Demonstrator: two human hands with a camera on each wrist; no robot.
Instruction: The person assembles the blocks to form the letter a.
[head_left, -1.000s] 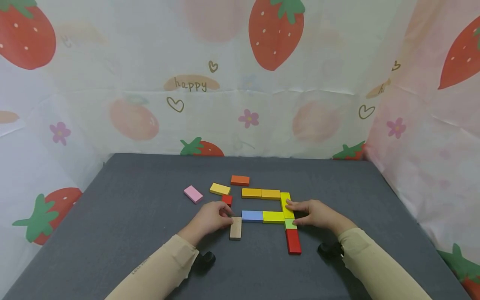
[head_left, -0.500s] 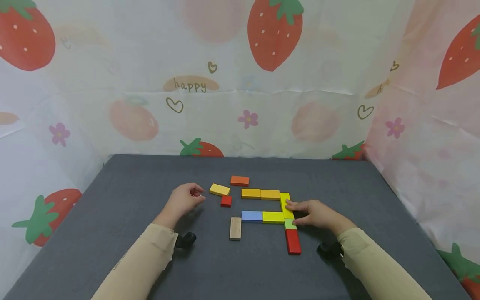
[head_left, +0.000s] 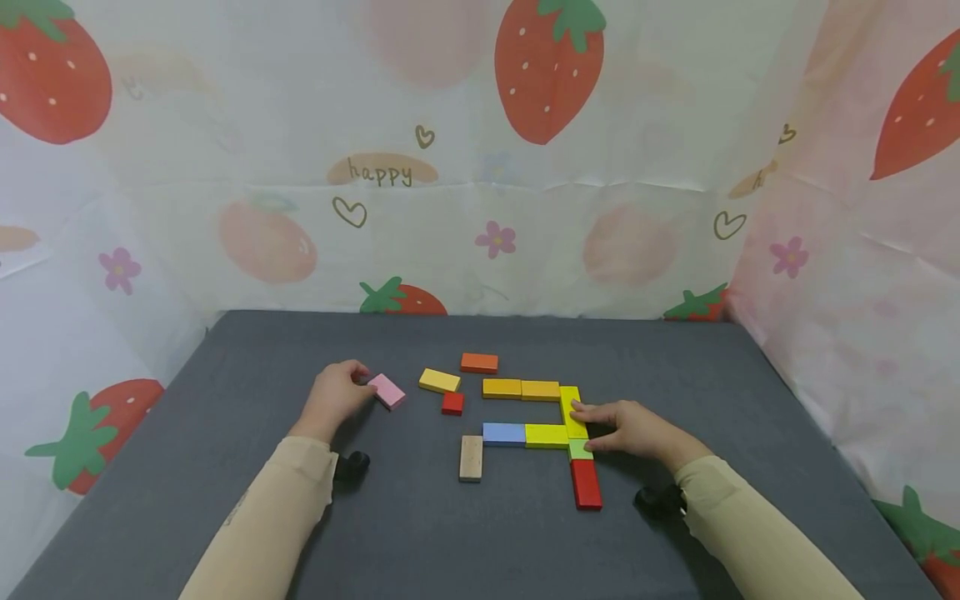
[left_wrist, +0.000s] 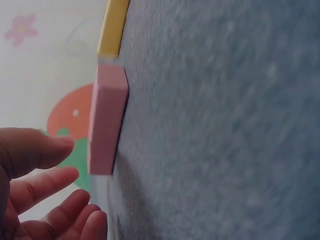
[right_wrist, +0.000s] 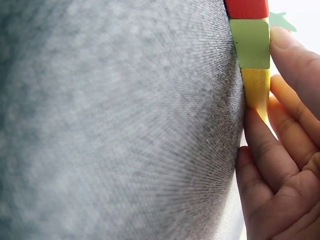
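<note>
left grip (head_left: 333, 400) beside pink block (head_left: 387, 392)

Just behind the left hand (head_left: 335, 398), a plain beige sleeve (head_left: 258, 517) begins at a loose, slightly uneven cuff (head_left: 311, 454); farther back along its outer side runs small dark lettering (head_left: 235, 510) — too faint to read. The right hand (head_left: 637, 429) has a matching sleeve (head_left: 761, 525) behind it, creased near the wrist. On the thumb side, below each hand, a rounded black piece juts from the cuff — (head_left: 352, 467) left, (head_left: 658, 502) right.
</note>
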